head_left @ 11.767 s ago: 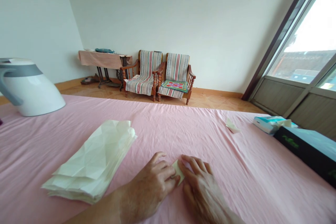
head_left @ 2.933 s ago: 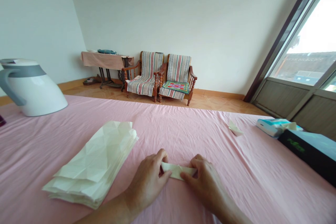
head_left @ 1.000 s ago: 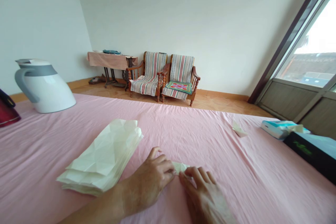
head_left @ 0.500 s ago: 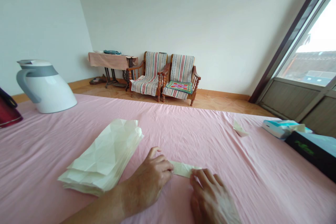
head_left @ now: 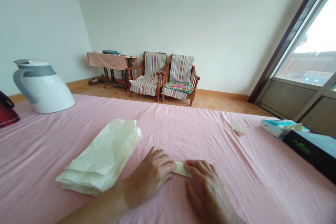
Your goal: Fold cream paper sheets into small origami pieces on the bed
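Observation:
A narrow folded strip of pale cream paper [head_left: 181, 169] lies on the pink cloth in front of me, between my two hands. My left hand [head_left: 153, 173] is closed over the strip's left end, its fingers bent and pressed together. From the right, my right hand [head_left: 203, 182] reaches over the other end with fingers laid along the paper and the thumb apart. Both hands hide the strip's ends. Left of my left hand rests a thick stack of creased cream paper sheets [head_left: 102, 154], close to my forearm.
A white and grey jug [head_left: 51, 89] stands at the left, beside a red object [head_left: 7, 110]. On the right lie a small folded paper piece [head_left: 238, 129], a blue-white tissue pack [head_left: 275, 127] and a black box [head_left: 307, 148]. Two armchairs [head_left: 162, 77] stand beyond the cloth [head_left: 215, 129].
My right hand has slid left along the strip and flattened its fingers onto it. Less paper shows between my hands. My left hand's raised index finger has come down.

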Tool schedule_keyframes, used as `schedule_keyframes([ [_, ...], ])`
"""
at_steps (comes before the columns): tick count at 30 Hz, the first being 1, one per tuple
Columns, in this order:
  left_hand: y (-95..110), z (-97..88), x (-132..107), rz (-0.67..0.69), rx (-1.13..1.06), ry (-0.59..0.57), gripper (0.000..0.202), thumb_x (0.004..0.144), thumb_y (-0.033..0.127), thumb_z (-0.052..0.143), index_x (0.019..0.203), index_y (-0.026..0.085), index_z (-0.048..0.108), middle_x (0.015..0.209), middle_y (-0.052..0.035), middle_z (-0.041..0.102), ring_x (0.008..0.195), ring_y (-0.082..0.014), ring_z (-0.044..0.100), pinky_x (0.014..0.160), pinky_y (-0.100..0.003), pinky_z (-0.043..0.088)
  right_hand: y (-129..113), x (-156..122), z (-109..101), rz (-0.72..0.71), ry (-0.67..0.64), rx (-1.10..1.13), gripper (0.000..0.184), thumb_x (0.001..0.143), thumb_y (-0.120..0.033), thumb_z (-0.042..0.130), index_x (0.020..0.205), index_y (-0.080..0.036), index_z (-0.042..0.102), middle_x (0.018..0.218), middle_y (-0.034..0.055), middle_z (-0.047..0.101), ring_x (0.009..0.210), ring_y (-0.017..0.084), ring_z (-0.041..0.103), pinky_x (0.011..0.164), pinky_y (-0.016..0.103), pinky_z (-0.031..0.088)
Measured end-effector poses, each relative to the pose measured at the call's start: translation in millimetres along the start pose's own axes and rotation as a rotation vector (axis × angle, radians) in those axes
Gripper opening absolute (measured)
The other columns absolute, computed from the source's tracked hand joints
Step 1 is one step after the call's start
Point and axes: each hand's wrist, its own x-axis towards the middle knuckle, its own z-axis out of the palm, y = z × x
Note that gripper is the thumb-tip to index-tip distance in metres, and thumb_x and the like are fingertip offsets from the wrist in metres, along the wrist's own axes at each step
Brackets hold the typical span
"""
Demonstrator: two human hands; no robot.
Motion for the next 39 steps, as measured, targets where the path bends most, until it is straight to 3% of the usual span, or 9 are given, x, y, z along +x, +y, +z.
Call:
schedule_keyframes([
  [2, -1, 0.4, 1, 0.005, 0.024, -0.009, 0.009, 0.092, 0.015, 0.055, 0.095, 0.021, 0.062, 0.09, -0.0016, 0.065, 0.089, -0.019, 0.056, 0.085, -0.034, 0.036, 1, 0, 0, 0.005, -0.004, -0.003, 0.033, 0.077, -0.016, 0.059, 0.108, -0.025, 0.063, 0.106, 0.0044, 0.065, 0.095, 0.022, 0.058, 0.082, 0.036, 0.043],
  [6, -1, 2.8, 2, 0.028, 0.115, -0.008, 0.018, 0.096, 0.014, 0.047, 0.084, 0.018, 0.06, 0.081, -0.0018, 0.064, 0.08, -0.0181, 0.056, 0.084, -0.036, 0.034, 3, -1, 2, 0.041, 0.005, -0.005, 0.027, 0.079, -0.019, 0.062, 0.105, -0.026, 0.064, 0.106, 0.0048, 0.065, 0.095, 0.023, 0.058, 0.082, 0.037, 0.043],
  [13, 2, 3.5, 1, 0.047, 0.138, 0.123, 0.028, 0.098, 0.009, 0.037, 0.08, 0.017, 0.057, 0.076, -0.0011, 0.059, 0.074, -0.0168, 0.053, 0.088, -0.041, 0.031, 1, 4, 1, -0.063, 0.136, -0.049, 0.029, 0.086, -0.014, 0.055, 0.11, -0.027, 0.062, 0.102, 0.004, 0.067, 0.092, 0.022, 0.059, 0.083, 0.038, 0.038],
  [17, 7, 3.6, 1, 0.067, 0.142, 0.143, 0.027, 0.097, 0.008, 0.036, 0.081, 0.016, 0.056, 0.076, -0.0013, 0.057, 0.075, -0.0168, 0.051, 0.089, -0.041, 0.03, -10, 11, -4, -0.089, 0.205, 0.01, 0.021, 0.085, -0.013, 0.056, 0.096, -0.027, 0.066, 0.087, 0.0003, 0.068, 0.081, 0.019, 0.06, 0.084, 0.038, 0.035],
  [22, 9, 4.5, 1, 0.096, 0.104, 0.157, 0.028, 0.099, 0.012, 0.037, 0.081, 0.016, 0.058, 0.074, -0.0011, 0.058, 0.073, -0.0164, 0.05, 0.081, -0.036, 0.032, -18, 15, -7, -0.127, 0.169, 0.038, 0.017, 0.087, -0.012, 0.055, 0.076, -0.023, 0.063, 0.075, -0.0023, 0.066, 0.071, 0.016, 0.057, 0.08, 0.035, 0.034],
  [30, 7, 8.4, 1, 0.148, 0.095, 0.22, 0.039, 0.102, 0.016, 0.031, 0.071, 0.015, 0.055, 0.066, -0.0003, 0.053, 0.066, -0.0155, 0.045, 0.07, -0.033, 0.031, -17, 13, 0, -0.214, 0.334, 0.066, 0.031, 0.098, -0.02, 0.043, 0.079, -0.025, 0.068, 0.066, -0.0027, 0.064, 0.067, 0.014, 0.056, 0.087, 0.037, 0.03],
  [39, 6, 8.8, -1, 0.062, 0.098, 0.238, 0.039, 0.101, 0.017, 0.035, 0.069, 0.015, 0.058, 0.067, -0.0019, 0.054, 0.068, -0.0169, 0.046, 0.066, -0.031, 0.033, -8, 12, -12, -0.179, 0.313, -0.023, 0.028, 0.097, -0.018, 0.044, 0.085, -0.025, 0.069, 0.072, -0.0021, 0.068, 0.069, 0.016, 0.059, 0.086, 0.039, 0.032],
])
